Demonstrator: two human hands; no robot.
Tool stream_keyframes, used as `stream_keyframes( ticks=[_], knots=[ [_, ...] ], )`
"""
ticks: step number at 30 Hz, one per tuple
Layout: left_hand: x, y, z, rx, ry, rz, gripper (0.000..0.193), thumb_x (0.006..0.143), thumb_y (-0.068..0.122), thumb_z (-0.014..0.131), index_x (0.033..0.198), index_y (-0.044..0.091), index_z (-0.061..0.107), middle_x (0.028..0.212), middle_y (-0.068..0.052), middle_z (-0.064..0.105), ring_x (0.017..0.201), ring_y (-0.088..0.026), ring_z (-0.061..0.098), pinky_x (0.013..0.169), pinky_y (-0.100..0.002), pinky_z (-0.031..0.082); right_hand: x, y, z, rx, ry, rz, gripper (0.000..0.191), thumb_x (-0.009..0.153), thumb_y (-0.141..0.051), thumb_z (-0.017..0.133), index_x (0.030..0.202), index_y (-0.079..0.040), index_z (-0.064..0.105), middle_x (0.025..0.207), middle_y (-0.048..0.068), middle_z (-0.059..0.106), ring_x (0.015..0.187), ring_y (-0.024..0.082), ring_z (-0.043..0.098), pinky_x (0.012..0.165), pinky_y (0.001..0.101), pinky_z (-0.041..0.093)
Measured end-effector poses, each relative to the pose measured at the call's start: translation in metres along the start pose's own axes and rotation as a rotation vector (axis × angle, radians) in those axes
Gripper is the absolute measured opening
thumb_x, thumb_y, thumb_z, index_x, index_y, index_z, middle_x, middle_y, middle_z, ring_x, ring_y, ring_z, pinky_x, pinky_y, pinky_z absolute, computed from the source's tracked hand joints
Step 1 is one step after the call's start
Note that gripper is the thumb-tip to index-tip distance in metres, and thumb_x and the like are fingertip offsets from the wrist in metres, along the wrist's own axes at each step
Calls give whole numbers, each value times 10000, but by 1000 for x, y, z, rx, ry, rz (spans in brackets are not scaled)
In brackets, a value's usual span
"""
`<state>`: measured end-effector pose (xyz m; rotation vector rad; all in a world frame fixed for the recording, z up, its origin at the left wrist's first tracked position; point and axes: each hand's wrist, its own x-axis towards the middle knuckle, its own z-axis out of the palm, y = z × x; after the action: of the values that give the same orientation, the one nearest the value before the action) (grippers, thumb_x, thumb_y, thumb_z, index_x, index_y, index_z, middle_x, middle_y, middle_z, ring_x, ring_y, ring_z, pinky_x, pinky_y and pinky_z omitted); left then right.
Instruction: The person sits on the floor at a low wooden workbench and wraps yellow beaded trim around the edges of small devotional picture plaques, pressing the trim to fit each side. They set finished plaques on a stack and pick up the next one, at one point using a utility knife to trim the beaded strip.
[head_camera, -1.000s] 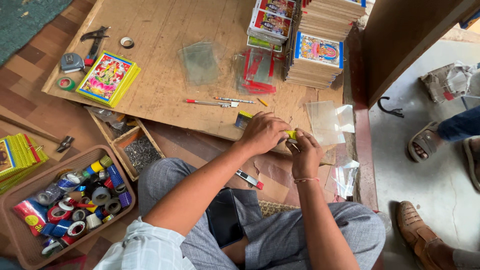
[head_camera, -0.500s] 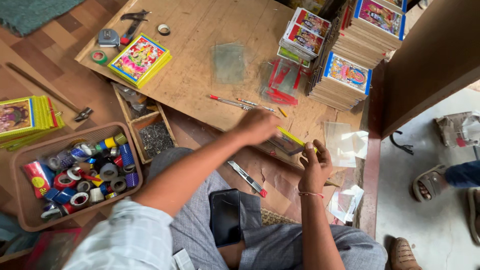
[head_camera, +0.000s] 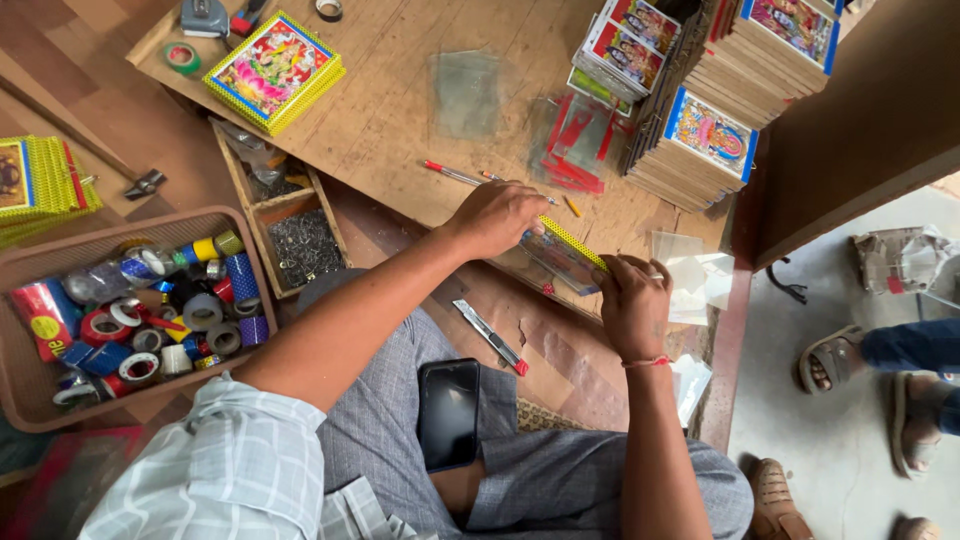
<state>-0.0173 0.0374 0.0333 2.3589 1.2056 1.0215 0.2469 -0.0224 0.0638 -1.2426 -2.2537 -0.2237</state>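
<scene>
Far left, on the wood floor: a stack of yellow-edged picture frames (head_camera: 40, 185), flat and square. Beside it a brown plastic basket (head_camera: 25, 385), rounded corners, packed with tape rolls (head_camera: 150, 320) in red, blue, grey and yellow, glossy.

Low plywood table (head_camera: 390, 110), pale, scuffed, grain running crosswise. On its left end a green tape ring (head_camera: 182, 57) and a short stack of yellow-bordered pictures (head_camera: 275, 72), bright printed faces. Against the table's near edge, a small wooden box (head_camera: 285, 225) in two compartments; the nearer one holds dark small nails, I think, too fine to be sure.

Middle of the table: a clear plastic sleeve (head_camera: 467, 92), nearly invisible against the wood, and a red-tipped pen (head_camera: 450, 174).

Left hand (head_camera: 497, 217) is closed over the top of a small framed picture (head_camera: 565, 258), fingers curled on its left end. The picture has a yellow dotted edge and a shiny face, tilted, held at the table's near edge just above the lap. Right hand (head_camera: 634, 303) pinches its right end, thumb on top; red thread at that wrist. Both hands clamp the one picture, close together.

Below them, a utility knife (head_camera: 490, 338) lies on brown paper; a black phone (head_camera: 448, 412) rests on the grey-trousered thigh.

Right: red plastic strips (head_camera: 575, 150), then tall stacks of wooden-backed pictures (head_camera: 700, 140). Clear sleeves (head_camera: 690, 275) at the table's corner. Beyond, grey concrete floor and another person's sandalled foot (head_camera: 830, 360).
</scene>
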Motion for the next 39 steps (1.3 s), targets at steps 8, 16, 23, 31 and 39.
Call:
stream_keyframes(
  ticks=[8,16,23,31,39],
  knots=[
    [-48,19,68,-298,511,-624,402,922,380,771,1001,27,595,872,-155,680,795,-313,658,689,-450,525,-64,-1,42,1107,82,1228,153,963,-140,711,995,6,746,807,84,698,646,185,584,565,298,443],
    [-93,18,134,-1035,-15,-1011,268,866,229,780,785,0,666,710,-94,702,555,-140,676,461,-296,521,-111,0,120,1535,247,1542,208,947,-105,655,1116,17,661,943,99,711,751,225,680,613,332,526],
    [-88,7,133,-1158,-21,-1070,175,889,164,768,860,0,715,752,-99,736,591,-140,676,505,-272,547,-99,-2,110,1603,203,1563,230,949,-100,649,1132,39,645,1003,136,706,835,267,701,715,383,573],
    [-86,53,80,-379,207,-761,308,893,285,769,931,-13,700,810,-166,733,723,-323,703,607,-433,541,-99,-5,109,1634,162,1558,238,957,-111,646,1159,16,649,1032,130,717,866,251,711,737,378,568],
    [-87,89,51,-207,-544,-201,393,740,227,779,1109,119,700,905,-188,738,908,-392,717,774,-513,546,-97,-11,105,1695,81,1540,194,990,-165,637,1100,-9,668,919,113,720,773,230,681,697,373,555]
  ],
)
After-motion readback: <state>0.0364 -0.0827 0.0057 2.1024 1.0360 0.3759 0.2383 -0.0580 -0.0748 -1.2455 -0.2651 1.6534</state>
